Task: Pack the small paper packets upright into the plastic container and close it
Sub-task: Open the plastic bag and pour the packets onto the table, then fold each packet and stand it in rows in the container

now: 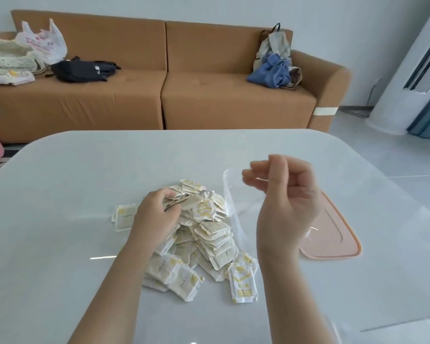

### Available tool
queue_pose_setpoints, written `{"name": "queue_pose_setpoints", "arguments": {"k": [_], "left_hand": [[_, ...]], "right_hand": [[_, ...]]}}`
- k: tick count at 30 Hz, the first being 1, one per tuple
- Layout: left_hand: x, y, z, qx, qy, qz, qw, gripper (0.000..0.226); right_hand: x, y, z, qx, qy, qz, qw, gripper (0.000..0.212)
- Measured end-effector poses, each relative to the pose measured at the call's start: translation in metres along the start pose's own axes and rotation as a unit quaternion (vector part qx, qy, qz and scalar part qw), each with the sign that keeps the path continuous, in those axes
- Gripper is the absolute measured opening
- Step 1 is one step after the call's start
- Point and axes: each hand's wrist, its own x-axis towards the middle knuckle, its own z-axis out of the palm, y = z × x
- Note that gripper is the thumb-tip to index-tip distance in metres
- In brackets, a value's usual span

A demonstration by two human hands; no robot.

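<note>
Paper packets lie heaped on my pale table, seemingly none packed yet. Just right stands the clear plastic container, its pink lid beyond. My left hand curls round several packets; my right hand hovers above the container, loosely curled, empty. Next, I'd stand them upright inside.

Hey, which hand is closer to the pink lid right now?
Right. The right hand is raised by the left edge of the lid; the left hand is farther left, its fingers in the packet pile.
</note>
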Motion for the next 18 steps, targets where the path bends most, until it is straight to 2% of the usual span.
{"name": "queue_pose_setpoints", "arguments": {"k": [3,5,7,8,9,11,13,14,16,18], "left_hand": [[0.000,-0.011,0.006,0.045,-0.039,0.005,0.998,0.029],[0.001,-0.019,0.010,0.108,-0.047,0.013,0.993,0.043],[0.000,-0.025,0.013,0.190,-0.053,-0.022,0.980,0.057],[-0.001,-0.025,0.014,0.216,-0.049,-0.032,0.975,0.056],[-0.001,-0.026,0.014,0.215,-0.027,-0.026,0.976,0.047],[-0.001,-0.026,0.011,0.159,0.053,-0.004,0.986,0.012],[-0.001,-0.022,0.006,0.141,0.108,-0.005,0.984,0.038],[0.000,-0.020,0.002,0.140,0.121,-0.009,0.983,0.042],[0.000,-0.018,-0.002,0.146,0.124,-0.011,0.981,0.042],[0.001,-0.022,0.001,0.138,0.084,-0.007,0.987,0.037]], "right_hand": [[-0.008,0.013,0.002,-0.037,-0.033,0.059,0.997,0.018],[-0.011,0.023,0.003,-0.059,-0.058,0.081,0.993,0.017],[-0.013,0.033,0.004,-0.084,-0.091,0.110,0.986,0.016],[-0.014,0.038,0.005,-0.102,-0.108,0.130,0.980,0.016],[-0.014,0.044,0.005,-0.124,-0.122,0.152,0.973,0.016],[-0.017,0.057,0.003,-0.181,-0.151,0.190,0.953,0.016],[-0.018,0.068,0.000,-0.269,-0.202,0.203,0.919,0.014],[-0.018,0.072,-0.002,-0.317,-0.239,0.204,0.895,0.012],[-0.019,0.079,-0.005,-0.408,-0.307,0.198,0.837,0.017],[-0.022,0.087,-0.008,-0.472,-0.346,0.175,0.791,0.031]]}}
